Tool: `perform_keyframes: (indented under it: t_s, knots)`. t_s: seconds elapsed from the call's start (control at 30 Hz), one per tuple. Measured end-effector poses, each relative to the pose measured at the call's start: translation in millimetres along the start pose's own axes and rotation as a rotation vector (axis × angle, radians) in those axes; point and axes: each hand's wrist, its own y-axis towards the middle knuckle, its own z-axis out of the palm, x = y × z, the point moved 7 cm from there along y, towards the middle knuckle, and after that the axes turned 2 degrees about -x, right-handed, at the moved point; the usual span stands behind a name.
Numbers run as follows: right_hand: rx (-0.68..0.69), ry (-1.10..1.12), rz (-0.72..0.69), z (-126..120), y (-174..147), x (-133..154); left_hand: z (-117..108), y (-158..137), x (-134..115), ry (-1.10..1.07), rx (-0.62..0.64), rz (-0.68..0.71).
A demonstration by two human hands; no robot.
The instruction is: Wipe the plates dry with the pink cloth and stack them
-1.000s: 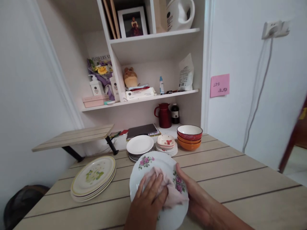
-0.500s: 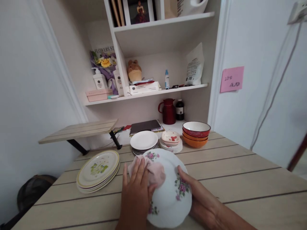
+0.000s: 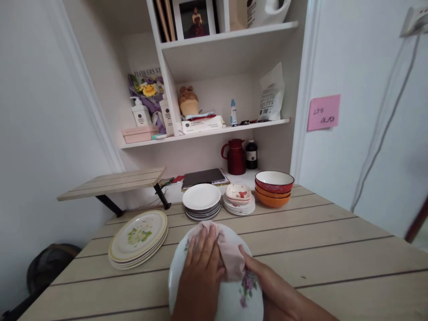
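Note:
A white plate point(image 3: 230, 303) with purple flowers and a wavy rim is held tilted above the front of the table. My right hand point(image 3: 272, 283) grips its right edge, thumb on the face and fingers out of sight beneath. Pressed on the plate's upper part is a pale pink cloth point(image 3: 230, 254), with my left hand point(image 3: 200, 272) over it, fingers fairly straight and close together. Left of the hands sits a stack of yellow-rimmed plates point(image 3: 138, 236). Beyond the held plate stand a stack of white plates point(image 3: 201, 197) and small dishes point(image 3: 239, 203).
Stacked red and orange bowls point(image 3: 274, 189) stand at the back right. A small raised wooden shelf point(image 3: 113, 180) is at the back left. Behind are a dark red jug point(image 3: 236, 156), a dark bottle point(image 3: 251, 154), a flat dark folder point(image 3: 203, 177) and white wall shelves point(image 3: 207, 131).
The plate has shifted left and down, away from the stacked white plates. My left hand and the cloth have moved across its face towards the right rim; my right hand still grips the edge.

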Motion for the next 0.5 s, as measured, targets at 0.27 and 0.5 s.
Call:
perform_keyframes:
  t_s: [0.27,0.5]
  knots:
    - [-0.059,0.037,-0.106,-8,2,18,-11,-3,22,0.099,-0.085,-0.046]
    - [-0.057,0.021,-0.241,-13,-5,55,-11,-4,0,-0.087,-0.189,0.074]
